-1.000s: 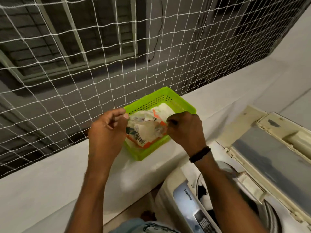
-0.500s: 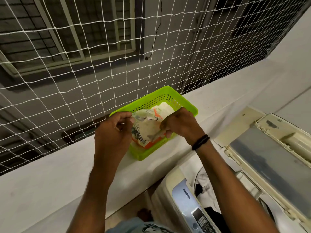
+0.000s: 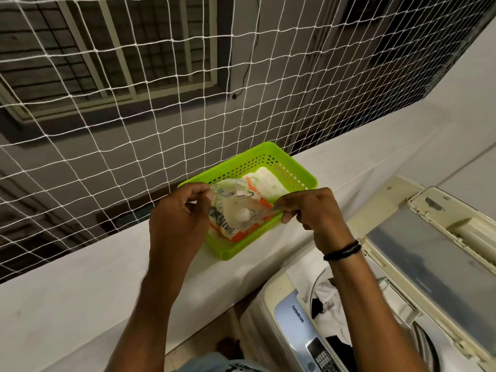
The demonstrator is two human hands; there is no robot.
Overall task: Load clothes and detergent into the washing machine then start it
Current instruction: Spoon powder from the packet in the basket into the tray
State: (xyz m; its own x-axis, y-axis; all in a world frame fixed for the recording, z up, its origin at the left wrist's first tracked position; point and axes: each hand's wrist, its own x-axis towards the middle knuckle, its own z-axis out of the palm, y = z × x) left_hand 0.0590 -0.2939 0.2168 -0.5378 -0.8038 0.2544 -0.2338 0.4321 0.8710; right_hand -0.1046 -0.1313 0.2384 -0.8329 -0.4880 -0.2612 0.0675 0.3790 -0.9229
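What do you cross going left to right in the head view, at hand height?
left hand → detergent pouch → right hand → washing machine lid, raised open. The green basket is left out: it spans behind the pouch and parts of both hands.

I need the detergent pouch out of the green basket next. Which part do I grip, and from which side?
Grip the detergent pouch by the two lips of its open mouth, coming from above. It sits in the green basket, whose walls block the sides, and the left hand and right hand pinch those lips. Holding there probably keeps the opening up.
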